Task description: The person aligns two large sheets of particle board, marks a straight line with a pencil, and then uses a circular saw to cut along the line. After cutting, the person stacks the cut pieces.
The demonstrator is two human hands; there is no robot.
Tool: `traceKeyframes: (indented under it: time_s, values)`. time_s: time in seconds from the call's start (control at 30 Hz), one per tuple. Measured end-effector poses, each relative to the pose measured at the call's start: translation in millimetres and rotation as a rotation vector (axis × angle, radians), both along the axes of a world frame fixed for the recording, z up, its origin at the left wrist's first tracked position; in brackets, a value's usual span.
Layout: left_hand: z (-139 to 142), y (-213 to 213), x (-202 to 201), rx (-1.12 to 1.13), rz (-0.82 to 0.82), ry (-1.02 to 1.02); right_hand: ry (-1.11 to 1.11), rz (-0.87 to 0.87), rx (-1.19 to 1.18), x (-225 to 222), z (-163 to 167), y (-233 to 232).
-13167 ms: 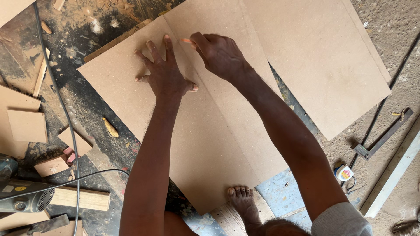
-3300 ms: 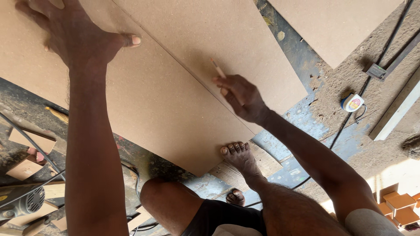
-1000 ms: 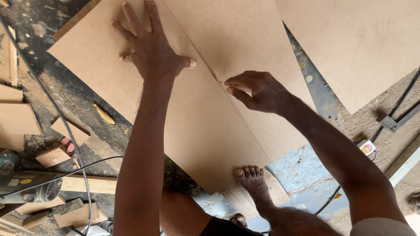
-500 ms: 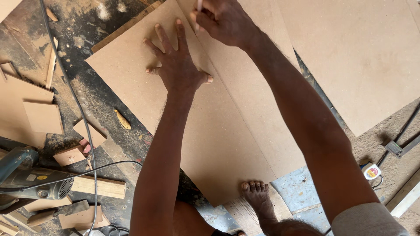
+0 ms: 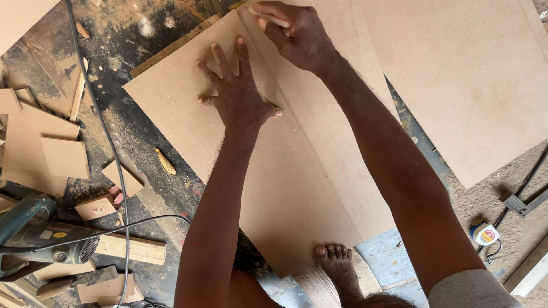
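Since a moment ago, both hands sit lower in view. Fibreboard sheet (image 5: 297, 188) lies on the floor; left hand (image 5: 240, 100) presses flat, fingers spread; right hand (image 5: 297, 35) is clamped on a pencil (image 5: 268, 17) near the far edge.

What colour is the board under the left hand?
Plain light tan-brown, unpatterned; the head view shows the board under the left hand best.

Dusty workshop floor (image 5: 142, 142), sawdust, wood offcuts (image 5: 65, 157), daylight.

Left hand (image 5: 240, 100) flat on the top board (image 5: 274, 188), power saw (image 5: 43, 239) far left, tape measure (image 5: 484, 234) right.
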State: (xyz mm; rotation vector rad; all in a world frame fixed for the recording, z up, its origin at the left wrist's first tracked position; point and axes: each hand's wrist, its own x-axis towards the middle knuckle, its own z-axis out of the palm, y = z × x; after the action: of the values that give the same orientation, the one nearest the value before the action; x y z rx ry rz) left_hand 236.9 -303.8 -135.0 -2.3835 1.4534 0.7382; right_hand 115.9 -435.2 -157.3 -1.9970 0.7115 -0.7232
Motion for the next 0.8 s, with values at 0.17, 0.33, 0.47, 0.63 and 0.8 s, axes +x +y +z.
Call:
traceKeyframes:
  time_s: [0.17, 0.33, 0.47, 0.63, 0.8]
  values:
    - [-2, -1, 1, -0.001, -0.005, -0.01, -0.036, 0.077, -0.196, 7, 7, 3]
    - [-4, 0, 0, -0.006, -0.009, -0.015, 0.027, 0.111, -0.217, 4, 7, 2]
    - [-6, 0, 2, 0.006, -0.015, -0.021, 0.098, 0.148, -0.223, -5, 7, 5]
    - [-7, 1, 1, -0.007, -0.023, -0.02, 0.293, 0.207, -0.04, -29, 13, 10]
    - [-6, 0, 0, -0.011, -0.02, -0.013, 0.089, 0.15, -0.127, -23, 12, -3]
